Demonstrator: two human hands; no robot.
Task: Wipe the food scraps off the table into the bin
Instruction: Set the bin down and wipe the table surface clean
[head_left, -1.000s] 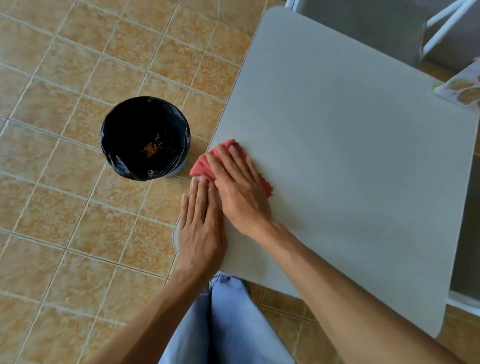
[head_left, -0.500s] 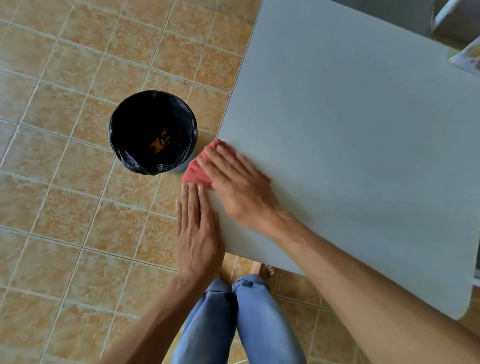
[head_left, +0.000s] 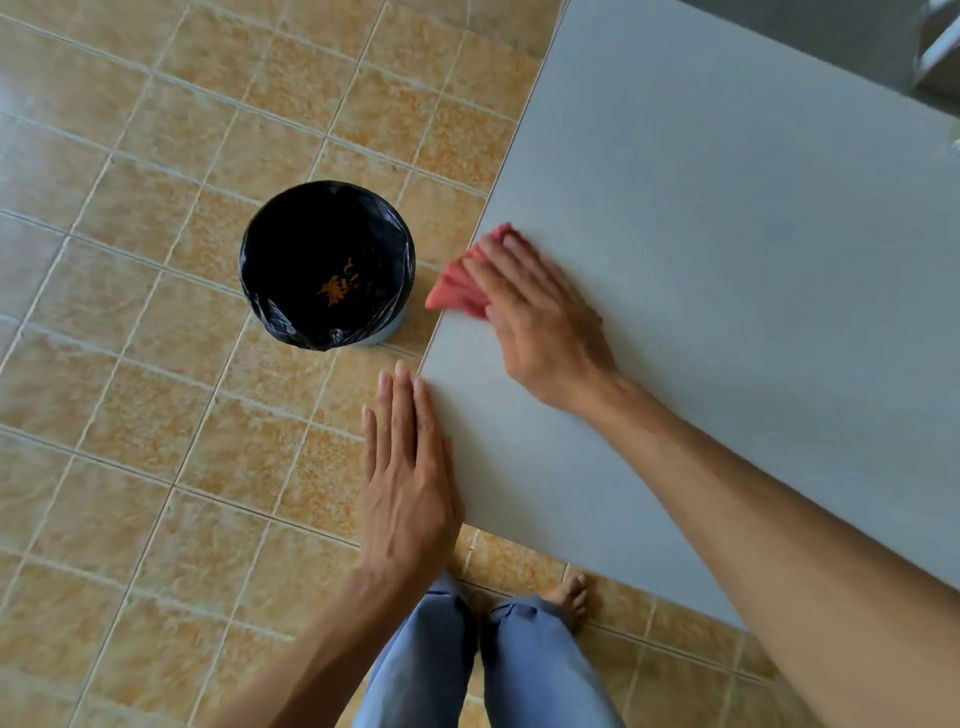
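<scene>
Left of the table (head_left: 727, 312), on the tiled floor, a bin (head_left: 326, 265) lined with a black bag is shown; orange food scraps (head_left: 336, 287) lie at its bottom. The left hand (head_left: 408, 467) is held flat, fingers together, against the table edge, clamped on nothing. At that edge nearest the bin, a red cloth (head_left: 460, 288) is pressed flat under the right hand (head_left: 540, 322). No scraps are seen on the table. The stroke is best carried past the edge, toward the bin.
</scene>
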